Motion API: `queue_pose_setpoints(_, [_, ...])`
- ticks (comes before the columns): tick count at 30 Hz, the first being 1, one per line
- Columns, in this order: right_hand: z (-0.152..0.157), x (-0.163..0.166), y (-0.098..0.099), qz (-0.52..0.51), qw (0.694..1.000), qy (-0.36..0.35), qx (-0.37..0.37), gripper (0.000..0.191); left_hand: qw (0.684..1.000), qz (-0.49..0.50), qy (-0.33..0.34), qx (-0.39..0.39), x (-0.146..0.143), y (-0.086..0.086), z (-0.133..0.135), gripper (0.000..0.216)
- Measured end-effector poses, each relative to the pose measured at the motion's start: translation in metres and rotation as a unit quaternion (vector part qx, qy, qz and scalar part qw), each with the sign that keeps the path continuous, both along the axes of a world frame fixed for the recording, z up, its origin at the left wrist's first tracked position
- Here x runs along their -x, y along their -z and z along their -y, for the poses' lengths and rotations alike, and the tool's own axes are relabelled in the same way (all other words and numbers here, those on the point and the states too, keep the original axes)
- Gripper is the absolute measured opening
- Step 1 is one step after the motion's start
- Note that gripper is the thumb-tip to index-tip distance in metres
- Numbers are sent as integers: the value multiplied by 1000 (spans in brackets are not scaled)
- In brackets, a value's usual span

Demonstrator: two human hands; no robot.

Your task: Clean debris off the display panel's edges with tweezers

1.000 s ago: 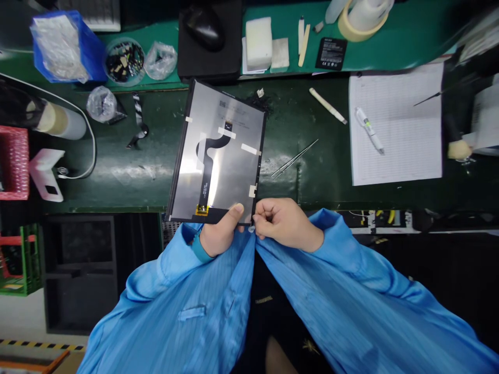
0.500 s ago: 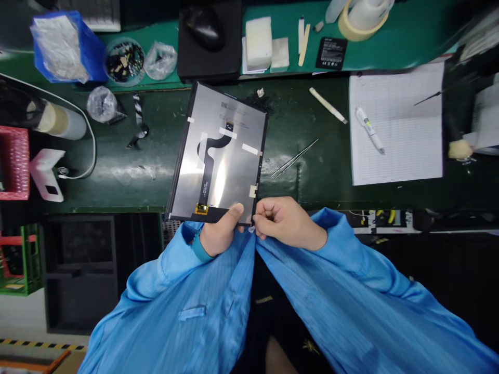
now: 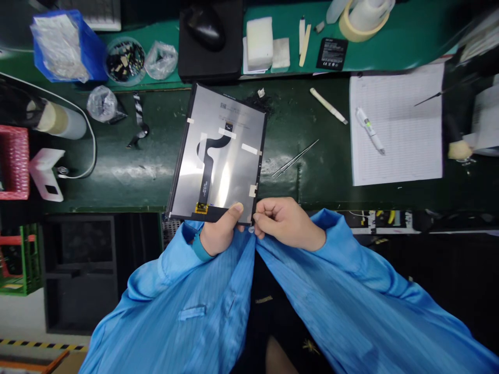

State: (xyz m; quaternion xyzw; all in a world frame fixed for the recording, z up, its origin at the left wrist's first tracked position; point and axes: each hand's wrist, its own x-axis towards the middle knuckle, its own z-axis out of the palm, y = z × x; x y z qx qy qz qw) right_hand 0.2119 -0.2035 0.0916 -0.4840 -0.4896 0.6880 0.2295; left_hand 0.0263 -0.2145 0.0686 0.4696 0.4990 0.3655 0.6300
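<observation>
Bright light from overhead glares off the panel [image 3: 220,156] and streaks the bench [image 3: 128,174]. The middle is sharp; the bench's right end smears, perhaps lens stretch. Below its near edge, deep shadow.

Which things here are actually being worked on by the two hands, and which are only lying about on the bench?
In hand:
screen panel, gripped at its near edge by the left hand
small tab at the panel's corner, pinched by the right hand

Lying about:
tweezers
notepad with a pen
tape roll
mouse
</observation>
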Motion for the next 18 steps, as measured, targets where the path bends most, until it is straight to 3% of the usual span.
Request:
queue_pose_setpoints(5, [0,0,1,-7,1000,2,18,17,1000,-8,-4,4,0,1,2,50])
queue_pose_setpoints(14, [9,6,11,49,997,35,-38,19,1000,-24,-7,-5,1,3,4,49])
queue_pose_setpoints(18, [7,4,7,33,999,28,-31,20,1000,-19,-9,-2,-1,1,3,49])
